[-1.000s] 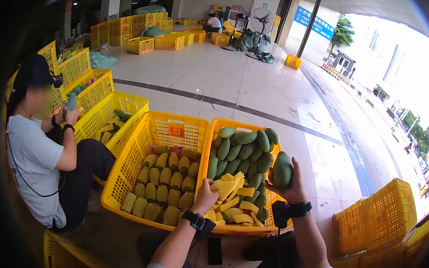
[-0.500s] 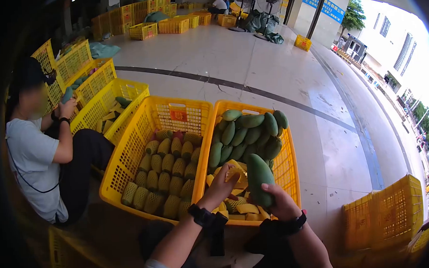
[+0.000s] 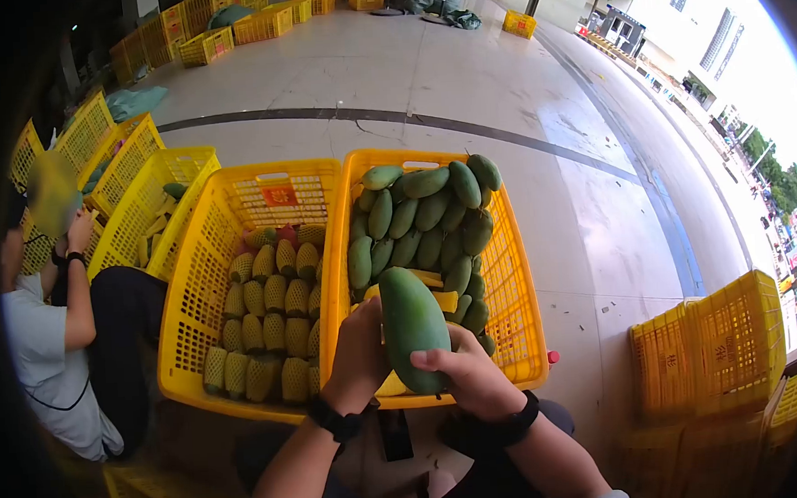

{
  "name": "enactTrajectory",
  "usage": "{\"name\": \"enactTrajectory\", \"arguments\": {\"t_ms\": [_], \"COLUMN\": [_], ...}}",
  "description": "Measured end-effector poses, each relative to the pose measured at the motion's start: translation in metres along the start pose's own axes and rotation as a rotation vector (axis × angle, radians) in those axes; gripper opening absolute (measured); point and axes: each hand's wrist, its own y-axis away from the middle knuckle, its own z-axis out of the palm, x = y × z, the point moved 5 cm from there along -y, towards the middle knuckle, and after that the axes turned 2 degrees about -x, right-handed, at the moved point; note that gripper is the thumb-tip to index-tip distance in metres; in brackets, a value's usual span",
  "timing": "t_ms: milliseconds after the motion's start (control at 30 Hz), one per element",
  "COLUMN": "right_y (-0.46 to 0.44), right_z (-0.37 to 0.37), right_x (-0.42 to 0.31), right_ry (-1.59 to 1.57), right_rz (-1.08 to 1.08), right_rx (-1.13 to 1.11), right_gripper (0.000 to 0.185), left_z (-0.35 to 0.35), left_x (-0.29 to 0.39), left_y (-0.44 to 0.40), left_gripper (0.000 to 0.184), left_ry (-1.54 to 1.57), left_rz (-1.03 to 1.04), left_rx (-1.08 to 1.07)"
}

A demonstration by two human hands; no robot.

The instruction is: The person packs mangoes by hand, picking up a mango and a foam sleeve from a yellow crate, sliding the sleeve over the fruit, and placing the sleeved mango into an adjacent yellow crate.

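Green mangoes (image 3: 427,198) fill the right crate's (image 3: 515,297) far end; net-wrapped fruit (image 3: 267,314) lines the left crate (image 3: 196,309). Over the right crate's near end, the right hand (image 3: 475,371) grips a mango (image 3: 411,320); the left hand's (image 3: 359,352) hold is hidden. Pale floor (image 3: 579,248) stretches beyond.

Laid out around the held mango (image 3: 413,325) with netted mangoes (image 3: 274,332) in a crate (image 3: 201,300) at nine o'clock, loose mangoes (image 3: 431,209) in the adjoining crate (image 3: 513,288) at twelve, further crates (image 3: 719,345) at three.
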Motion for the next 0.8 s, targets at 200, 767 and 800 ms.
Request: {"name": "enactTrajectory", "arguments": {"t_ms": [200, 767, 800], "right_y": [-0.002, -0.005, -0.006], "right_z": [-0.015, 0.01, 0.009], "right_x": [-0.008, 0.017, 0.019], "right_ry": [-0.107, -0.215, -0.213], "right_rz": [-0.07, 0.0, -0.003], "right_rx": [0.01, -0.173, -0.18], "right_gripper": [0.038, 0.052, 0.052], "left_z": [-0.006, -0.012, -0.009], "left_x": [-0.049, -0.01, -0.003], "left_y": [0.012, 0.0, -0.001], "left_gripper": [0.014, 0.019, 0.021], "left_ry": [0.763, -0.153, -0.174], "left_rz": [-0.647, -0.236, -0.092], "left_rx": [0.072, 0.029, 0.045]}}
